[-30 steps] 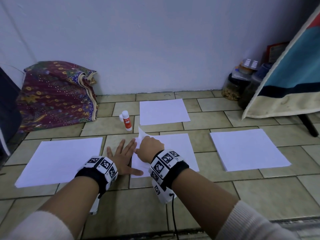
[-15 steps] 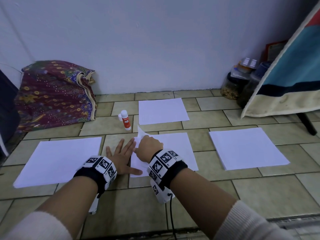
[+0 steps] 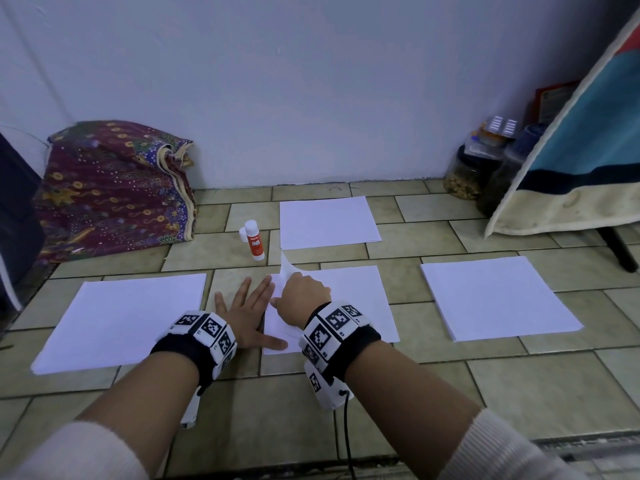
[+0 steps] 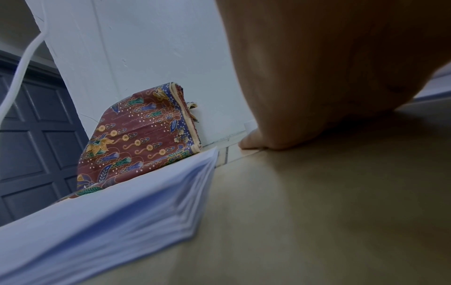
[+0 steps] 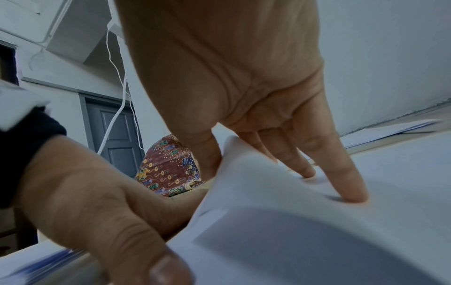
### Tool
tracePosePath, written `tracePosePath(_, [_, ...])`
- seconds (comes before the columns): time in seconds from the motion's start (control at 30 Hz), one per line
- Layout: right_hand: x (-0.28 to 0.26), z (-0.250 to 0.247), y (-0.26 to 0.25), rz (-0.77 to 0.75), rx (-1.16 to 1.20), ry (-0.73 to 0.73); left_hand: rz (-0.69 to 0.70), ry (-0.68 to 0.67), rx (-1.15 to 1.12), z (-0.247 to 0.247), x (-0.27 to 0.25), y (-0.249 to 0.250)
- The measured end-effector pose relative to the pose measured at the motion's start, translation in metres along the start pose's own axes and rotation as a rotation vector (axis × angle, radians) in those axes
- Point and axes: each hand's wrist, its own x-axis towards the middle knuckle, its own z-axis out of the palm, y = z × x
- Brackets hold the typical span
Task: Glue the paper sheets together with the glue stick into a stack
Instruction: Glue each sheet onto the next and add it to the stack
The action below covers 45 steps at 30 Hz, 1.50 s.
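Four lots of white paper lie on the tiled floor: a left stack (image 3: 117,320), a middle stack (image 3: 356,299), a far sheet (image 3: 329,220) and a right stack (image 3: 495,296). A glue stick (image 3: 254,242) with a red label stands upright between the far sheet and the left stack. My left hand (image 3: 249,313) lies flat, fingers spread, its thumb on the middle stack's left edge. My right hand (image 3: 301,299) pinches the top sheet's lifted corner (image 3: 287,268). In the right wrist view the thumb (image 5: 202,154) is behind the raised sheet (image 5: 268,192) and the fingertips (image 5: 354,192) press on it.
A folded patterned cloth (image 3: 110,188) lies against the wall at the left. Jars (image 3: 471,171) and a leaning blue and cream board (image 3: 581,157) fill the right corner. Bare tiles (image 3: 263,410) lie in front of the stacks. The left wrist view shows the left stack's edge (image 4: 109,221).
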Motion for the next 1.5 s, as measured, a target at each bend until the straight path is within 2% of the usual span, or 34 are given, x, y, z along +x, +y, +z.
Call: tracePosePath(1.5, [-0.0046,-0.0049,0.0035,-0.041,-0.042,-0.007,0.017,-0.002,-0.028,0.0008,0.0005,-0.0026])
